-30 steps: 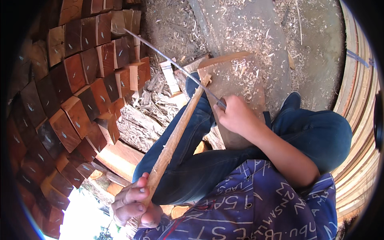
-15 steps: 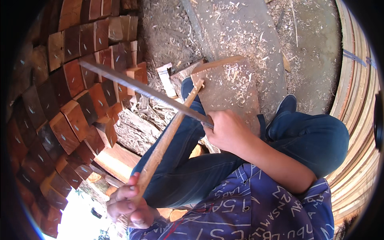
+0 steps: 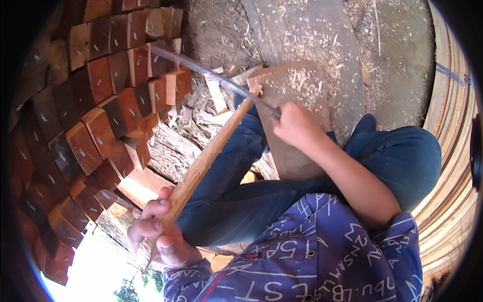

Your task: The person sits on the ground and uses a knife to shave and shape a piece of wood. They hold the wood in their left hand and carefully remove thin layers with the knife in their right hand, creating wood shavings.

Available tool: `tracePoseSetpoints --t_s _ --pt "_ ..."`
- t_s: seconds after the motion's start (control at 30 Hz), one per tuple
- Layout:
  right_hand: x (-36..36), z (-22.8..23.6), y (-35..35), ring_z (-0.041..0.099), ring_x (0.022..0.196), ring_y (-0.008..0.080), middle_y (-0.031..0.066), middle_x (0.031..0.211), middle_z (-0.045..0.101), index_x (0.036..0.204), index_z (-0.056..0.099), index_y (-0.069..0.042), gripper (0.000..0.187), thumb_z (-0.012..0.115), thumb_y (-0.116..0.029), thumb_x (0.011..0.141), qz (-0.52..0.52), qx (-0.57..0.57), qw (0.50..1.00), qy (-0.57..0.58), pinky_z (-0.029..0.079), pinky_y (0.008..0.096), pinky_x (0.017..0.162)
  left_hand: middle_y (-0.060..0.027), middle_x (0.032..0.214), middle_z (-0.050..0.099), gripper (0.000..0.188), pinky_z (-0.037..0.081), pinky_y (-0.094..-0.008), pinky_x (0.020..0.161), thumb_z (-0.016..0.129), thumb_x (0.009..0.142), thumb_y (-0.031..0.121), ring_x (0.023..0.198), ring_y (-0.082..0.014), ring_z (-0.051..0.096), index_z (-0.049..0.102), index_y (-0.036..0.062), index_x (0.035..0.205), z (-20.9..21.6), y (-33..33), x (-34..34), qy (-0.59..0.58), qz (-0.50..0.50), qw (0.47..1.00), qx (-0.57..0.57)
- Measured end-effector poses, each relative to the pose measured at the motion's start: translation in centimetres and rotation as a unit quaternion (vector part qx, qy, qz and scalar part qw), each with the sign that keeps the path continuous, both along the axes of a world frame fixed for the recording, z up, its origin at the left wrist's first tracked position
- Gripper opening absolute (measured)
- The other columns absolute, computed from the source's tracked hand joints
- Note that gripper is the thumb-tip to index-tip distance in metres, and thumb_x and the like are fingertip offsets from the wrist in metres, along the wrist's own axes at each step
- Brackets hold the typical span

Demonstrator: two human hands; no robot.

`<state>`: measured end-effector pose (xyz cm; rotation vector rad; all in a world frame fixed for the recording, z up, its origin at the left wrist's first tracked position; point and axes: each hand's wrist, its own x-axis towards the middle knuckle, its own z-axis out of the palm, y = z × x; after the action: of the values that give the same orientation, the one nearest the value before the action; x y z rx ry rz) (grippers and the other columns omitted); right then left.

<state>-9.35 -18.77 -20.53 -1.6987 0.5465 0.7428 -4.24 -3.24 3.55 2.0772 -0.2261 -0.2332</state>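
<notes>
My left hand (image 3: 160, 234) wraps round the near end of a long pale wooden stick (image 3: 201, 163). The stick slants up and away to the right, its far tip by the left far corner of a wooden block (image 3: 294, 156). In my right hand (image 3: 298, 125) is a long, narrow knife (image 3: 204, 72), its handle mostly hidden in my fist. The blade points to the far left and crosses the stick close to its far tip, where the wood looks rough and chipped. My knees are bent on either side of the block.
Stacked reddish-brown wood blocks (image 3: 100, 80) rise on the left. Along the right curve long strapped planks (image 3: 443, 126). Curled shavings (image 3: 302, 85) lie on the block and on the ground beyond. Bark and scraps (image 3: 173, 153) lie beside my left leg.
My right hand has moved the knife away from me along the stick, from partway down it to near the far tip. My left hand keeps its hold.
</notes>
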Motion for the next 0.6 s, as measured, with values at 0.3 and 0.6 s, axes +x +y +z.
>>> tracePoseSetpoints --t_s 0.3,0.6 --pt "0.0 1.3 0.6 0.062 0.072 0.0426 0.0261 0.074 0.062 0.083 0.065 0.002 0.016 0.06 -0.011 0.076 0.023 0.011 0.999 -0.034 0.05 0.0479 0.07 -0.0255 0.1 0.061 0.038 0.044 -0.0561 0.096 0.068 0.085 0.035 0.107 -0.0401 0.059 0.044 0.0054 0.09 -0.1 1.5 0.8 0.024 -0.072 0.996 -0.056" --pt "0.8 4.0 -0.8 0.064 0.074 0.0399 0.0252 0.075 0.064 0.082 0.067 0.003 0.016 0.061 -0.011 0.077 0.087 0.016 0.993 -0.081 0.051 0.0473 0.07 -0.0227 0.094 0.062 0.038 0.05 -0.0538 0.089 0.068 0.085 0.036 0.101 -0.0382 0.062 0.045 0.0055 0.086 0.0 0.0 0.5 -0.036 -0.016 0.999 -0.014"
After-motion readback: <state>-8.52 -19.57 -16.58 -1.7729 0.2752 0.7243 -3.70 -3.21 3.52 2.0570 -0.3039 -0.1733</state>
